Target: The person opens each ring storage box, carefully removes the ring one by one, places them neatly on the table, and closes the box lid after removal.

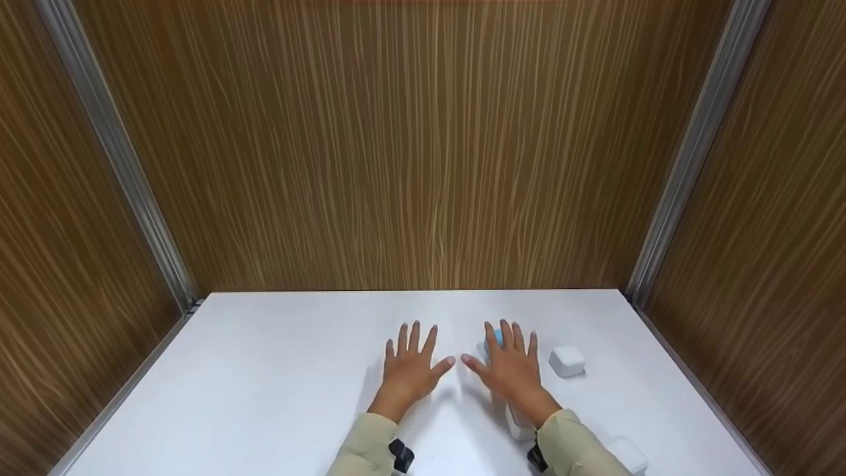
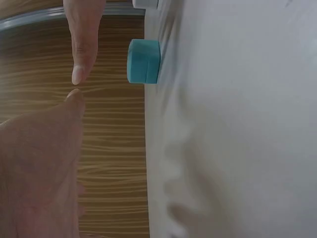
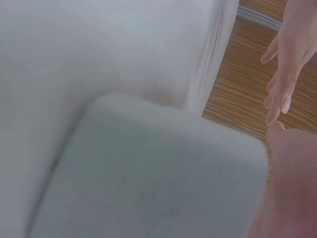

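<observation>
Both hands hover over a white table with palms down and fingers spread. My left hand (image 1: 409,375) holds nothing; its thumb points toward the other thumb. My right hand (image 1: 513,375) also holds nothing and overlaps a blue block (image 1: 499,336) in the head view. In the left wrist view that blue block (image 2: 144,61) stands on the table, apart from the fingers. A white block (image 1: 519,424) lies below the right wrist, partly hidden by it. Close up in the right wrist view, a white block (image 3: 148,168) fills the lower part.
Right of the right hand sits another white block (image 1: 567,361). One more white block (image 1: 628,455) is partly covered by the right sleeve. Wood-grain panels (image 1: 410,145) with metal corner posts (image 1: 687,158) enclose the white table (image 1: 264,370) at the back and sides.
</observation>
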A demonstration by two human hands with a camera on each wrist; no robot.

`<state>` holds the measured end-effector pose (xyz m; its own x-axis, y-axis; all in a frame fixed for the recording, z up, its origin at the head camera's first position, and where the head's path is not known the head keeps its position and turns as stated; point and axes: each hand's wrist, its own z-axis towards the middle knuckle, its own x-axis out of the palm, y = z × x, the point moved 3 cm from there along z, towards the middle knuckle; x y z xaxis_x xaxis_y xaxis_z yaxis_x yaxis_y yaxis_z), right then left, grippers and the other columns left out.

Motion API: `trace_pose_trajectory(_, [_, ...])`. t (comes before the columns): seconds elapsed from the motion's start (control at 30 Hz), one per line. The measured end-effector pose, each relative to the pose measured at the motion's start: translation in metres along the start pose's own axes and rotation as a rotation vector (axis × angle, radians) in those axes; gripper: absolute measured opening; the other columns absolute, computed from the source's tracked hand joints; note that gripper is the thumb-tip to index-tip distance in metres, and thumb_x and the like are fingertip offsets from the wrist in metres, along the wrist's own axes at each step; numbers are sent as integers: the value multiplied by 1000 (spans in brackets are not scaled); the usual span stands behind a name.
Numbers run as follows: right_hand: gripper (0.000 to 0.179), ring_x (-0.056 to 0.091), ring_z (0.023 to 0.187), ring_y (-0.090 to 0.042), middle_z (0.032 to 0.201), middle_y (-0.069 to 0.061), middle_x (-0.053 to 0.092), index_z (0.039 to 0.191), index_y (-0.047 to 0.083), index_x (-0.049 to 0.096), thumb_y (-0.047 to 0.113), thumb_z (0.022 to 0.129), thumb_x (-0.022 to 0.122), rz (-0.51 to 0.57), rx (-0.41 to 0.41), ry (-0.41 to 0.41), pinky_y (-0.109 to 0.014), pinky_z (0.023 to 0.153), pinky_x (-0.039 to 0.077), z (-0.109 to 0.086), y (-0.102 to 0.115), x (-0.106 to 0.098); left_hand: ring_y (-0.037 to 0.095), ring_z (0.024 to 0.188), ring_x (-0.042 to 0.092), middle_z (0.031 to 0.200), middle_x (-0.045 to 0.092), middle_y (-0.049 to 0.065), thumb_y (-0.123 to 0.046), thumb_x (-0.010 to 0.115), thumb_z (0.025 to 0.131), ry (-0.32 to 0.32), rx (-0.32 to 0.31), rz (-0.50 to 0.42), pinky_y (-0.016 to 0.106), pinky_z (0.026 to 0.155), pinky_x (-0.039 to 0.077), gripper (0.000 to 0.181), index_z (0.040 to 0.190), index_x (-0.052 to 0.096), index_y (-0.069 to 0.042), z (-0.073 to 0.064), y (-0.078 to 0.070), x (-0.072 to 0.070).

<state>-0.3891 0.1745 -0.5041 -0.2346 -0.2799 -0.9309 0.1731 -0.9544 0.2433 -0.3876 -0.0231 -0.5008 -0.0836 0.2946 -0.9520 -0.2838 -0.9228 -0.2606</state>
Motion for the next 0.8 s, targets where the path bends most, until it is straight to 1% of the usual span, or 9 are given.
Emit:
trace_pose_trajectory(0.1, [94,16,152,-46,163,-23,24,159,12,31,76,91,45,13,0,5,-68,120,1,-5,-4,-3,39,155,10,168,16,15,-69,33,99,19,11,16,63,121,17,78,161,23,-23,-1,-5,4])
trace_pose_trajectory(0.27, [95,14,152,-46,164,-23,22,159,14,28,78,91,42,9,5,18,-68,120,-1,-14,-11,-9,37,155,12,168,17,13,-72,32,97,31,39,42,62,122,19,79,161,23,-26,-6,-16,11])
trace_pose_trajectory(0.4, [95,14,152,-47,164,-24,22,159,12,29,76,91,45,32,2,17,-69,119,0,-22,-15,-14,37,155,13,168,18,12,-71,33,98,37,65,18,62,122,19,78,161,24,-27,-11,-24,15])
trace_pose_trajectory(0.5, [94,15,151,-48,164,-24,22,159,12,30,75,91,47,47,8,18,-71,119,3,-28,-18,-17,36,155,13,168,18,11,-71,34,98,40,81,3,61,122,19,78,161,24,-27,-14,-29,14])
trace_pose_trajectory(0.6, [95,15,151,-49,163,-25,23,158,12,31,76,90,46,41,11,25,-72,118,6,-33,-21,-20,35,155,14,168,18,10,-71,34,97,45,92,-6,61,122,19,78,161,23,-28,-17,-34,13])
trace_pose_trajectory(0.73, [95,14,151,-49,164,-25,21,159,13,29,77,91,43,24,15,43,-72,118,7,-39,-26,-23,34,156,12,169,16,9,-75,31,96,74,103,-29,60,122,20,81,161,22,-29,-20,-39,14])
trace_pose_trajectory(0.8, [95,16,150,-50,163,-26,22,159,12,30,77,91,44,22,13,40,-73,117,9,-41,-28,-24,33,156,12,169,15,8,-77,29,95,94,110,-41,60,122,20,82,162,21,-30,-21,-41,15])
